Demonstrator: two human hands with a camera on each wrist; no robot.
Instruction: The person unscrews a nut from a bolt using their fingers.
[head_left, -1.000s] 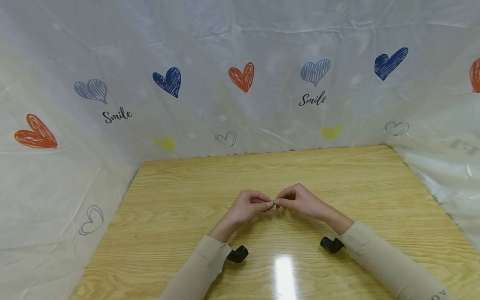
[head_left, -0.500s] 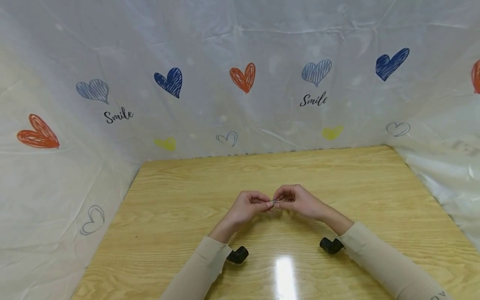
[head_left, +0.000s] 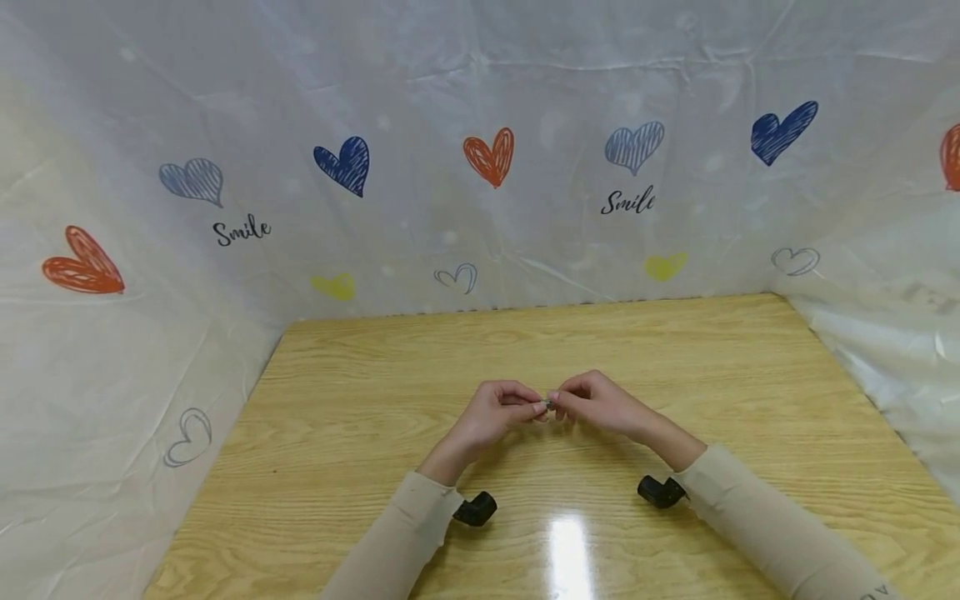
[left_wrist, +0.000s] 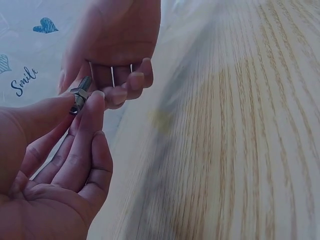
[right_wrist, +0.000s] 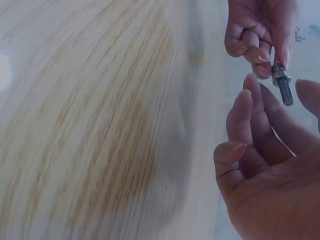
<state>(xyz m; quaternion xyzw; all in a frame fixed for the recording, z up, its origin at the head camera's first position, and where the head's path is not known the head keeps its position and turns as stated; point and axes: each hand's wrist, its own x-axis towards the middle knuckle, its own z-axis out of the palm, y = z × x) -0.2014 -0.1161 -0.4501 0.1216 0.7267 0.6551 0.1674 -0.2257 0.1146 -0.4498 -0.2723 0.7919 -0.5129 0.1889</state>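
Above the wooden table, my left hand [head_left: 487, 421] pinches a small metal bolt [left_wrist: 86, 83] between thumb and index finger. A hex nut [left_wrist: 79, 93] sits on the bolt, close to those fingertips. The threaded end points toward my right hand [head_left: 606, 408]. In the right wrist view, the bolt's bare thread [right_wrist: 286, 93] lies in the gap between my right thumb and fingers, which stand apart from it. My right fingers are loosely bent. In the head view the fingertips hide most of the bolt.
The wooden table [head_left: 360, 367] reaches back to a white sheet [head_left: 420, 108] printed with hearts and "Smile". That sheet also hangs along both sides. A black wrist device [head_left: 477, 508] shows below the left cuff, another black device [head_left: 660, 491] by the right.
Half a second ago the bolt's shaft showed between my spread right thumb and fingers; now the right thumb has moved up and left, covering it in the head view. The left hand stays nearly still.
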